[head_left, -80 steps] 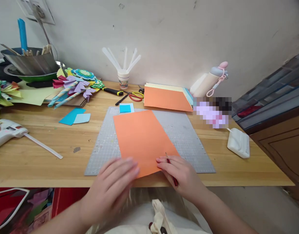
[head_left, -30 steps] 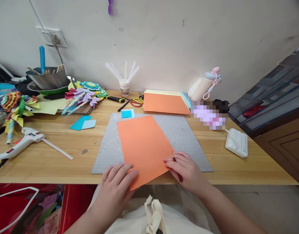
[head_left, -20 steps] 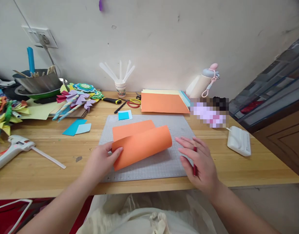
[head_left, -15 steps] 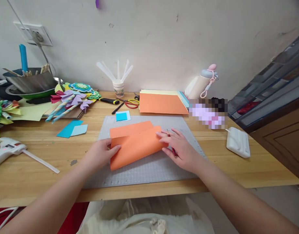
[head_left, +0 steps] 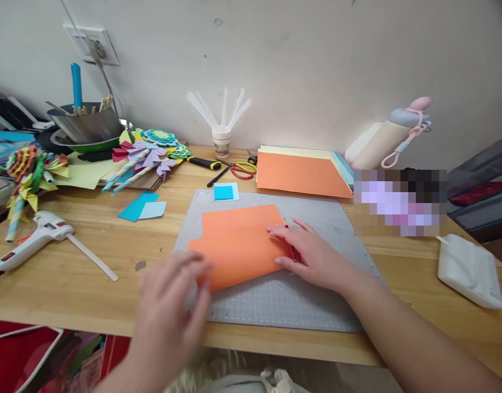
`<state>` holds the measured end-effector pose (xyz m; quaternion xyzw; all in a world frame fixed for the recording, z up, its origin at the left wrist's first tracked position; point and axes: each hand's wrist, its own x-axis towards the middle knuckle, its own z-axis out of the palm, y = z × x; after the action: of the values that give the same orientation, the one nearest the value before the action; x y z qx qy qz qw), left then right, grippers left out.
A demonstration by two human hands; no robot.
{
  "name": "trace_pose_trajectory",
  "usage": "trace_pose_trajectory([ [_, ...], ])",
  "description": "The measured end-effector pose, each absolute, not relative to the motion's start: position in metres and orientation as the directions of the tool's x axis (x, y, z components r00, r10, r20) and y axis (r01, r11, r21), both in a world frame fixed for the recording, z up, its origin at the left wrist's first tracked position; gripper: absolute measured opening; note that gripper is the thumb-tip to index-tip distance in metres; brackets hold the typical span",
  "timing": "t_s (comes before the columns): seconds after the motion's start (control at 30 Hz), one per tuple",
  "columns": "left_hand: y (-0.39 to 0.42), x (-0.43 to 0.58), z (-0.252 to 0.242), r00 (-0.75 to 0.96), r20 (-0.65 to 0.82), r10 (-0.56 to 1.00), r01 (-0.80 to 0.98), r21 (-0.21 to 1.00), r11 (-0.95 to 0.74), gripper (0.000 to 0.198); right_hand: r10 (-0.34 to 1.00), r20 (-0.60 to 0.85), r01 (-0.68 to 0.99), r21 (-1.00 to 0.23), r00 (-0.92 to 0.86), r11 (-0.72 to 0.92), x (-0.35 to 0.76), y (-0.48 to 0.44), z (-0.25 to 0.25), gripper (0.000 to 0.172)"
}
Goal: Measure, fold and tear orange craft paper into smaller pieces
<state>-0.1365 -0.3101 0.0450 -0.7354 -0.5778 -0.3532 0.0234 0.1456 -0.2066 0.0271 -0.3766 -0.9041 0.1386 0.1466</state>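
Observation:
A sheet of orange paper (head_left: 238,254) lies folded over on a grey cutting mat (head_left: 275,305), its lower edge curved and its far layer showing behind the fold. My right hand (head_left: 312,251) rests at the paper's right end, fingertips on top and thumb at the near edge. A slim dark red and black pencil (head_left: 293,248) is tucked in that hand. At the paper's left end, my left hand (head_left: 173,300) is blurred, its thumb and fingers apart. Whether its fingertips touch the paper, I cannot tell.
Blue paper pieces (head_left: 138,206) and a glue gun (head_left: 46,234) lie left. Behind the mat are a utility knife (head_left: 204,163), scissors (head_left: 243,170), a paper cup (head_left: 221,143) of glue sticks and stacked coloured paper (head_left: 302,173). A bottle (head_left: 394,136) and a white device (head_left: 467,267) stand right.
My left hand has let go of the paper's left edge and drawn back toward me. The paper's left end now bulges up in a fold. The view has shifted left.

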Motion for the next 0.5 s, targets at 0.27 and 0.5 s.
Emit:
trace_pose_trajectory([
  [0.27, -0.334, -0.101, 0.009, 0.412, 0.398, 0.819, 0.881, 0.054, -0.47, 0.046, 0.902, 0.319, 0.662, -0.614, -0.292, 0.431, 0.145, -0.218, 0.01, 0.039],
  [0.5, -0.339, -0.1, 0.008, 0.456, 0.376, 0.807, 0.88, -0.054, -0.472, 0.05, 0.977, 0.175, 0.326, -0.923, -0.122, 0.206, 0.147, -0.212, -0.009, 0.031],
])
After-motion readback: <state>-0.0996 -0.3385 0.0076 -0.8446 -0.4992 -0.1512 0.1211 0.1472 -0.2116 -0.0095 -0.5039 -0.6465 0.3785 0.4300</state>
